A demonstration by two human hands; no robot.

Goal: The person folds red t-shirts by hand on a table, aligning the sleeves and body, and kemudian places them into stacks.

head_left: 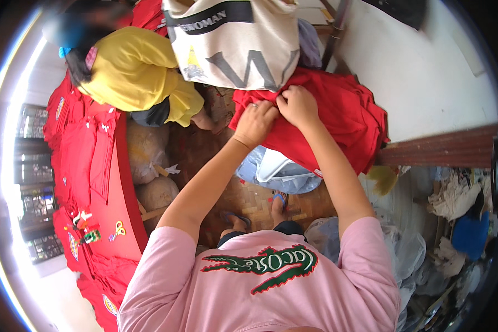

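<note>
A thick heap of red cloth (pixel 346 108), seemingly folded garments, lies in front of me on the right. My left hand (pixel 254 124), with a ring on one finger, is closed on the heap's near-left edge. Close beside it, my right hand (pixel 300 106) bends its fingers down and pinches the same red fabric. The fingertips of both hands are partly buried in the folds. Just beyond them stands a large off-white tote bag (pixel 232 50) with dark printing, touching the far edge of the cloth. Pale blue plastic wrapping (pixel 276 169) shows below the heap.
To the left, a long red-covered table (pixel 128 188) bears stacks of red shirts (pixel 80 160) and yellow-handled scissors (pixel 118 229). A person in yellow (pixel 130 66) bends over beyond it. Stuffed sacks (pixel 146 149) sit beside the table. Clear plastic bags (pixel 406 249) and cloth scraps (pixel 454 199) clutter the right.
</note>
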